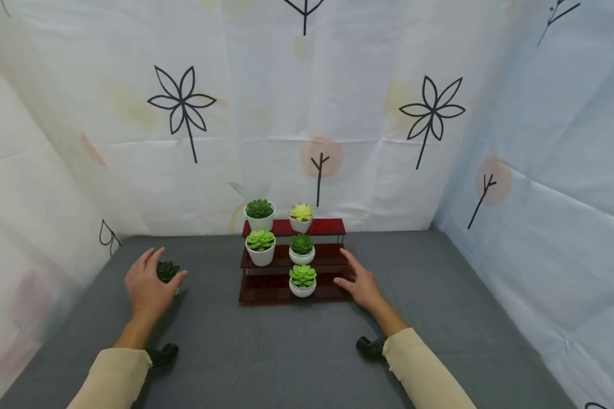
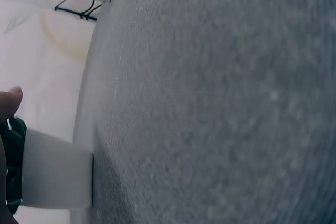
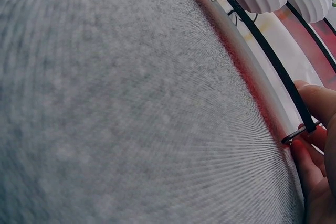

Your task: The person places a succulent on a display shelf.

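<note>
At the left, my left hand [image 1: 149,285] curves around a dark green potted succulent [image 1: 166,270], thumb and fingers apart on either side of it. Its white pot [image 2: 58,170] stands on the grey cloth in the left wrist view. My right hand [image 1: 364,288] holds the right end of a dark red three-tier stand [image 1: 272,288]. In the right wrist view, thumb and fingers [image 3: 311,169] lie around the shelf's end. Two potted succulents sit on the top tier and two on the middle; one light green succulent [image 1: 303,276] sits on the bottom tier.
A grey cloth [image 1: 266,352] covers the table. White printed sheets [image 1: 286,113] hang behind it and at both sides. Black wrist straps [image 1: 370,347] show at the sleeves.
</note>
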A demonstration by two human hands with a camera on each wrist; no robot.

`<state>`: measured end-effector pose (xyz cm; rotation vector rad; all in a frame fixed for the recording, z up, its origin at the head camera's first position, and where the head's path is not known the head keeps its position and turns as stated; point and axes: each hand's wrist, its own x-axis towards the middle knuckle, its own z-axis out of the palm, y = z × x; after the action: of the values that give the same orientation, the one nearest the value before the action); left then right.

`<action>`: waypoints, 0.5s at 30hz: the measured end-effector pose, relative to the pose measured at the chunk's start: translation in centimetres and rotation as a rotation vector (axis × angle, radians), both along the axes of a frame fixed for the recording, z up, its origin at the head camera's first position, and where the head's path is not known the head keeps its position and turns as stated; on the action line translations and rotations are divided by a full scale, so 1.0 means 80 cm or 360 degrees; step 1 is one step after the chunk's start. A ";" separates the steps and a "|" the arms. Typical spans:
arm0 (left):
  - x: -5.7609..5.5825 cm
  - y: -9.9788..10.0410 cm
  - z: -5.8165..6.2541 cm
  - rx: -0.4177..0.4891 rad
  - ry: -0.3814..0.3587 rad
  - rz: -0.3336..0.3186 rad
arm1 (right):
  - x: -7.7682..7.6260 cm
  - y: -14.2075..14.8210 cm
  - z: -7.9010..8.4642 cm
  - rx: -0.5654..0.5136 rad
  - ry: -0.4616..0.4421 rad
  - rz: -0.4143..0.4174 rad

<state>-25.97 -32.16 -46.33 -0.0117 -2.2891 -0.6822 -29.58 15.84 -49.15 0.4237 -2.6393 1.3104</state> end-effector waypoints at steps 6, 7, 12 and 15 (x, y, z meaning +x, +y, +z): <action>0.006 -0.007 0.001 0.0165 -0.0263 0.0027 | 0.000 -0.001 0.000 0.0006 -0.0004 0.0006; 0.007 -0.008 0.001 0.0182 -0.0296 0.0021 | 0.000 -0.001 0.000 0.0005 -0.0007 0.0010; 0.011 -0.012 0.000 0.0295 -0.0455 -0.0064 | -0.001 -0.001 0.000 -0.0014 -0.0013 0.0026; 0.013 -0.014 -0.001 0.0357 -0.0524 -0.0119 | -0.002 0.000 -0.001 -0.0023 -0.0021 0.0019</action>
<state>-24.97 -33.28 -46.41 0.1302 -2.5181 -1.0421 -29.74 15.84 -49.20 0.4314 -2.6400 1.3399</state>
